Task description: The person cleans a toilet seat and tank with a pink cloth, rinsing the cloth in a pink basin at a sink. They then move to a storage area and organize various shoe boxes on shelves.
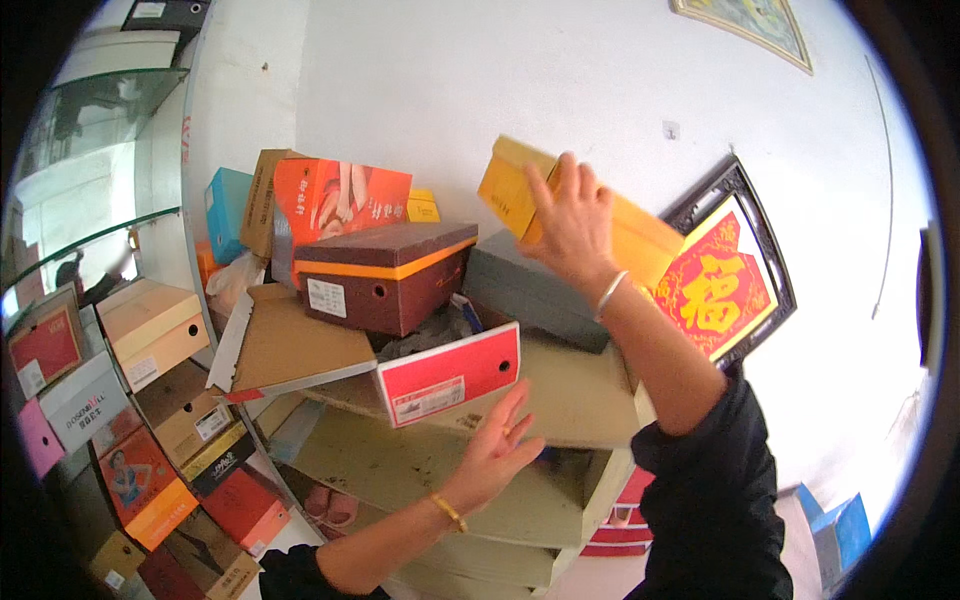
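My right hand [574, 221], with a silver-coloured bangle at the wrist, grips a long yellow cardboard box [645, 232] from above. The box is tilted over a grey shoe box [525, 281], and my hand covers part of it. My left hand [499, 450], wearing a gold-coloured bracelet, has its fingers apart just below a red and white shoe box [450, 375]; I cannot tell whether they touch. Dark crumpled material [427, 335] shows inside that box. Beside it rests an upturned cardboard lid [300, 341]. A maroon shoe box [382, 277] with an orange band sits behind.
These boxes crowd the top of a pale shelf cabinet [600, 405]. Glass-shelved racking [112, 225] full of shoe boxes stands at left. An orange-red box [337, 199] leans near the wall. At right hangs a dark-framed red picture [720, 292]. Pink slippers [330, 506] lie low down.
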Motion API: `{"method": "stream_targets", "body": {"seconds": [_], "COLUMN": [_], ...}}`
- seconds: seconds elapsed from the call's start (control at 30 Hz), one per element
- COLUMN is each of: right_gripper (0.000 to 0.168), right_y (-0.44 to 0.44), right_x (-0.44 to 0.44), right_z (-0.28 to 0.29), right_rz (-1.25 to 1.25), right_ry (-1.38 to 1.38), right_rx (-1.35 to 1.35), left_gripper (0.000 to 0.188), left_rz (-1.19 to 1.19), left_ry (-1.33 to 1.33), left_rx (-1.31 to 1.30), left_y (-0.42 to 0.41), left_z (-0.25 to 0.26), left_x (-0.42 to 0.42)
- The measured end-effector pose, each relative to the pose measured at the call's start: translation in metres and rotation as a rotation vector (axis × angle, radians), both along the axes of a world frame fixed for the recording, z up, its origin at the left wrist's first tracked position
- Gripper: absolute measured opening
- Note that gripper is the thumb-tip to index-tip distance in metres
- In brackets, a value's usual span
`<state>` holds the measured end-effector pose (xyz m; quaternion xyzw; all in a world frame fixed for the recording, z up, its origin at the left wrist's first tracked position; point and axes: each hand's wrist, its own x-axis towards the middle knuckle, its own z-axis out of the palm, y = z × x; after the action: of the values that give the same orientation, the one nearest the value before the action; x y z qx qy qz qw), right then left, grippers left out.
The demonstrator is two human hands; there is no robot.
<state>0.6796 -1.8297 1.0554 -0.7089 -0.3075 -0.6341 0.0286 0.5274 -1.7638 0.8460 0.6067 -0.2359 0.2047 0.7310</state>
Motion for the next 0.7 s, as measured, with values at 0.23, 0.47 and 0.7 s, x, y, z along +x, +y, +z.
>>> {"method": "stream_targets", "body": {"seconds": [0.23,0.47,0.7], "right_gripper": [0.094,0.097,0.104], "right_y": [0.054,0.031,-0.057], "right_x": [0.07,0.127,0.197], "right_z": [-0.025,-0.015,-0.028], "right_rz": [-0.007,0.441,0.055], "right_ry": [0.061,0.153,0.327], "right_rx": [-0.258,-0.409,-0.363], "left_gripper": [0.092,0.09,0.089], "left_rz": [0.219,0.147,0.237], "left_ry": [0.259,0.391,0.435], "left_rx": [-0.46,-0.533,-0.427], "left_y": [-0.033,-0.009,-0.013], "left_z": [0.049,0.028,0.047], "left_x": [0.135,0.253,0.319]}}
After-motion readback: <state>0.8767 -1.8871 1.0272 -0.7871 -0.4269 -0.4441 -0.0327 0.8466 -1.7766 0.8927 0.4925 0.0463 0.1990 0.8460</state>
